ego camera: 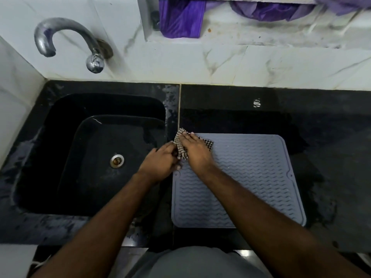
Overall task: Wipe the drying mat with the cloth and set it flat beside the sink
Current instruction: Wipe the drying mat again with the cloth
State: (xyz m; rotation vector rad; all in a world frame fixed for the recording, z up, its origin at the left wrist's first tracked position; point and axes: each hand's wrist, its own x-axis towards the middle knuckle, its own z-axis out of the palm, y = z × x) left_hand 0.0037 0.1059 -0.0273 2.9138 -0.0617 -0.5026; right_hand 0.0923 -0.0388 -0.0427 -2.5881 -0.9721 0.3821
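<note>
A grey ribbed drying mat (251,177) lies flat on the black counter, just right of the sink (60,157). A checked cloth (181,151) is bunched at the mat's far left corner. My right hand (195,151) presses down on the cloth with fingers spread over it. My left hand (160,164) sits at the mat's left edge, its fingers curled against the cloth and the mat's rim. Most of the cloth is hidden under my right hand.
The black counter (331,157) looks wet around the mat. A chrome tap (66,37) curves out of the marble wall above the sink. The drain (116,160) sits in the basin floor. Purple bags (180,17) hang in a wall niche.
</note>
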